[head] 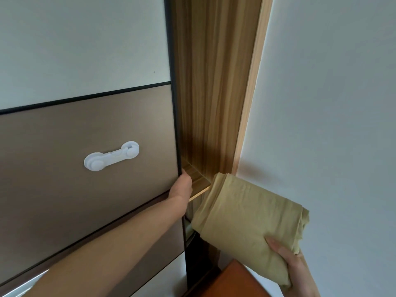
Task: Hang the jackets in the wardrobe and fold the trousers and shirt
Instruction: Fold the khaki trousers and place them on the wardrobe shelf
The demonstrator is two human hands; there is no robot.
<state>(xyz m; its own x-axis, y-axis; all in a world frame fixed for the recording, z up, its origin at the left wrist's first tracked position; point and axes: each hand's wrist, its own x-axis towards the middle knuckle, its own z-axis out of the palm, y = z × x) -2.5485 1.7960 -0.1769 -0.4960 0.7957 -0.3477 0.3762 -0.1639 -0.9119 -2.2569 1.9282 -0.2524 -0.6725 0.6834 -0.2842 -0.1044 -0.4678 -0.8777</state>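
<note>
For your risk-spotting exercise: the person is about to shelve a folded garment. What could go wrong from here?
1. The left hand grips the dark edge of the sliding wardrobe door; fingers might get pinched.
2. The gap looks narrow, so the folded olive-green cloth bundle, held in the right hand, might snag or unfold.

Folded garment lower right of frame: plain olive-yellow/khaki, no pattern. Sliding door left: pale grey-white panel up top, matte taupe-brown band mid, white again at bottom left; thin black dividing lines, black edge strip. Child lock on brown band: plain white plastic. Wardrobe interior centre: mid-brown wood grain w/ vertical streaks; lighter tan front edge. Wall right: plain grey-white. Reddish-brown surface at bottom edge.
</note>
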